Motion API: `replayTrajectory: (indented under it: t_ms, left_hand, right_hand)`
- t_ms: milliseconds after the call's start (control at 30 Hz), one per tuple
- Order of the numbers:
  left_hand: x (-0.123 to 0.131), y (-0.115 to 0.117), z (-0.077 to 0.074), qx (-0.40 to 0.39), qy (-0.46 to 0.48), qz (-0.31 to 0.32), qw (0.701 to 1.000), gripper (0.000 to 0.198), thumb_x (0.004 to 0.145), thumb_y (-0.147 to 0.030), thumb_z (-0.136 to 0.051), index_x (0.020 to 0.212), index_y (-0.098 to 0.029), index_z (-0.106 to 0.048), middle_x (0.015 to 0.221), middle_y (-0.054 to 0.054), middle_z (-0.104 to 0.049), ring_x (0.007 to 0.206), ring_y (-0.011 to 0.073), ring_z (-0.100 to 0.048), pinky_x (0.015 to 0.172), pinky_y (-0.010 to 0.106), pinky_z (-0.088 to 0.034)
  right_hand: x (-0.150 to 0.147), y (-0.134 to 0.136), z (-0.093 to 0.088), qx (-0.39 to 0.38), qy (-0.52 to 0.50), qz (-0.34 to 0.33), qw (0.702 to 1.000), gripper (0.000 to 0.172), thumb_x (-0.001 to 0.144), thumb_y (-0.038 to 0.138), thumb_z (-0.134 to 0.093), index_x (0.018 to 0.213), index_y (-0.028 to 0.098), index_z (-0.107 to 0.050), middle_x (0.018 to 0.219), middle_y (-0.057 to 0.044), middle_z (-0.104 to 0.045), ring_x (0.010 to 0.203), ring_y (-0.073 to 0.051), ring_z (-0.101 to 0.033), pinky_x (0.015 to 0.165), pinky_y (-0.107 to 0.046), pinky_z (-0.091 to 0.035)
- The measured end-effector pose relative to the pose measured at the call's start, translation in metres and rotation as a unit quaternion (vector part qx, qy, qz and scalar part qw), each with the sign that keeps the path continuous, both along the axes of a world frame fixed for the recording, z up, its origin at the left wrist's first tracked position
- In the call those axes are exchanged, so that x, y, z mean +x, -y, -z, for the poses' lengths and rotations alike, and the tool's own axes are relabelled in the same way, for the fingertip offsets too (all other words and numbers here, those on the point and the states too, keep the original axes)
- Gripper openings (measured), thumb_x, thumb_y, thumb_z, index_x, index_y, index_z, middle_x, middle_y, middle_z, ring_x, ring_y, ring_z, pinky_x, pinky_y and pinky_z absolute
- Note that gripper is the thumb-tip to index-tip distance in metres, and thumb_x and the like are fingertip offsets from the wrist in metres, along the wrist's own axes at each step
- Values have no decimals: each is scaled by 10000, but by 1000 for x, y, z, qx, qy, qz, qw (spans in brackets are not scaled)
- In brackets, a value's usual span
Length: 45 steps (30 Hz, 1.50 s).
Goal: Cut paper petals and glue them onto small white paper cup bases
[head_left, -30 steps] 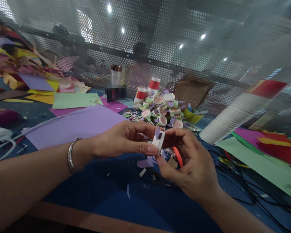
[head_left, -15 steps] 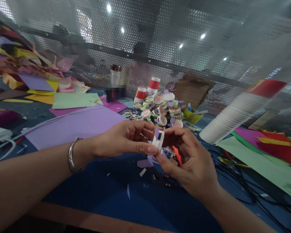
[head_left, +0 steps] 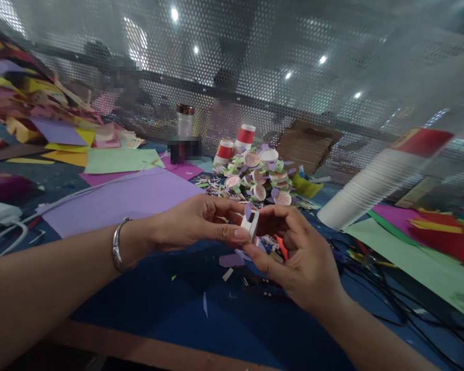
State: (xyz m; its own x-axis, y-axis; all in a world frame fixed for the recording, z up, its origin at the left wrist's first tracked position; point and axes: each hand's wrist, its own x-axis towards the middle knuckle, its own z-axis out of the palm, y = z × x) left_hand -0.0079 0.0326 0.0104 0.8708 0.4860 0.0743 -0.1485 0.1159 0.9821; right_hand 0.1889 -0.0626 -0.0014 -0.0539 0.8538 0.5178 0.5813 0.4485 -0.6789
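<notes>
Between my two hands is a small white cut paper-cup base (head_left: pixel 249 223), with a purple paper piece (head_left: pixel 248 210) standing up at its top edge. My left hand (head_left: pixel 203 220) pinches it from the left, thumb on its near side. My right hand (head_left: pixel 297 252) has its thumb and fingers closed about its right side; some fingertips are hidden behind it. Just beyond lies a heap of similar cup bases (head_left: pixel 259 178) with purple and green paper pieces. A purple paper scrap (head_left: pixel 232 260) and a dark tool (head_left: pixel 265 288), partly hidden by my right hand, lie underneath.
A long stack of white paper cups (head_left: pixel 375 180) leans at the right, beside black cables (head_left: pixel 386 288). Two red-and-white cups (head_left: pixel 245 135) stand behind the heap. A large purple sheet (head_left: pixel 127 203) and a white cable (head_left: pixel 21 234) lie left. Perforated metal panelling (head_left: pixel 263 67) rises behind.
The cup base has turned slightly in my fingers and shifted a little to the left. Both hands keep their hold on it.
</notes>
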Motion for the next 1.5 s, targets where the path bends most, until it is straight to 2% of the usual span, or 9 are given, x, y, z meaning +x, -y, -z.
replayTrajectory:
  t_ms: [200,333,500,700,900,1033,1167,1367,1500]
  left_hand:
    - [1,0,-1,-17,-19,-7,1000,194,824,-217,-791,995,-139,-743,904,40,-716,849,141,-673,839,282,-532]
    - [2,1,0,-29,-16,-12,999,133,839,-218,-775,941,-144,-737,870,28,-705,802,120,-656,789,244,-531]
    - [7,-4,3,-136,34,-79,987,143,856,-261,-676,864,-126,-724,815,65,-721,760,144,-661,745,249,-550]
    - [10,-7,-1,-213,36,-138,967,266,866,-212,-496,903,-92,-729,913,132,-765,723,155,-663,654,243,-572]
    - [10,1,1,-166,58,-127,976,177,891,-278,-660,956,-142,-754,972,93,-776,860,169,-685,767,250,-568]
    - [10,6,5,-121,3,-122,985,187,835,-285,-766,906,-112,-769,898,97,-763,844,166,-685,813,261,-540]
    - [11,8,6,-133,-38,-126,982,249,889,-348,-712,943,-110,-763,855,96,-751,798,175,-691,778,294,-542]
    - [12,7,5,-127,-10,-151,980,268,947,-345,-633,925,-108,-757,887,103,-751,794,173,-690,743,293,-537]
    - [13,9,9,-104,-8,-151,983,306,874,-417,-728,940,-121,-764,885,93,-749,800,168,-678,734,273,-524]
  right_hand:
    - [-2,-3,0,-1,12,22,1000,353,802,325,-795,1072,237,-585,939,-29,-695,822,-210,-708,765,-396,-591]
    - [-3,-4,0,-4,3,25,1000,381,787,338,-817,1072,224,-592,960,-42,-700,837,-216,-712,786,-416,-595]
    - [-3,-4,1,-10,-22,28,999,480,802,416,-829,1181,233,-597,1087,-65,-682,919,-216,-697,852,-418,-594]
    - [-6,-3,4,-17,-43,28,999,275,923,362,-706,1148,254,-591,977,-32,-706,869,-191,-703,747,-343,-593]
    - [-7,-5,2,-14,-64,21,998,178,925,310,-685,1064,247,-593,868,-1,-670,765,-160,-670,665,-305,-576]
    - [-9,-5,3,-18,-84,9,996,148,918,281,-679,1024,239,-586,878,-4,-674,732,-145,-668,651,-292,-574]
    - [-10,-3,3,-20,-79,15,997,140,906,249,-673,1010,235,-581,869,0,-657,729,-136,-659,641,-271,-570]
    - [-11,-4,2,-28,-75,24,996,129,898,261,-675,970,227,-573,848,2,-643,696,-129,-635,618,-266,-553]
    - [-11,-5,3,-31,-82,24,996,133,894,256,-676,969,221,-571,848,0,-640,695,-127,-629,615,-262,-545]
